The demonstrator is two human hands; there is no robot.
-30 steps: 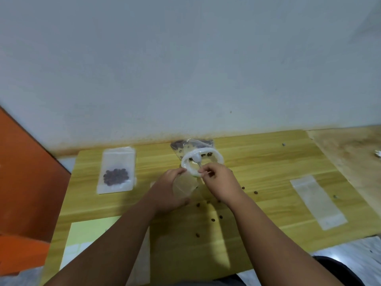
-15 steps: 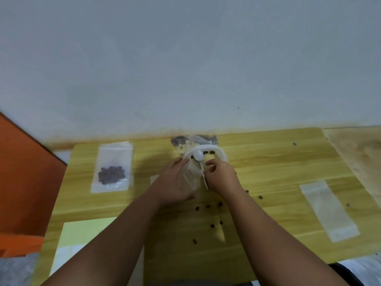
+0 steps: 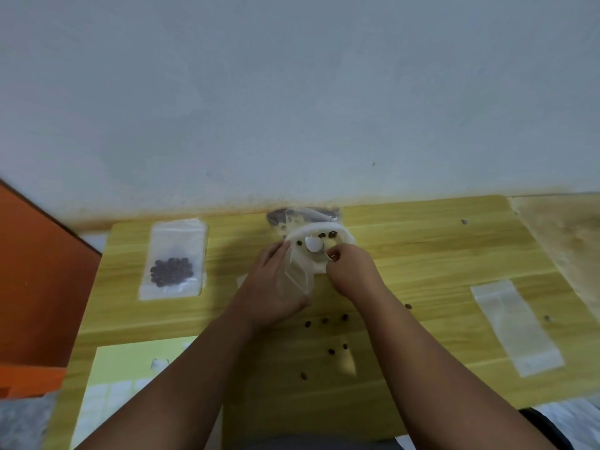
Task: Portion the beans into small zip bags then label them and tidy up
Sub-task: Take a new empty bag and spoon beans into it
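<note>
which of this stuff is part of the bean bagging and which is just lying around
In the job: left hand holding the open bag; right hand pinching the spoon; bowl; bean sack; filled bag; empty bag; labels; spilled beans, for tidying.
Lying about: orange board; side table.

Dim, flat light; soft blur throughout. Arm shadow darkens the bench (image 3: 438, 254) nearer than the right grip (image 3: 350, 271), one pale patch inside it. Edges bend, wide-angle.
</note>
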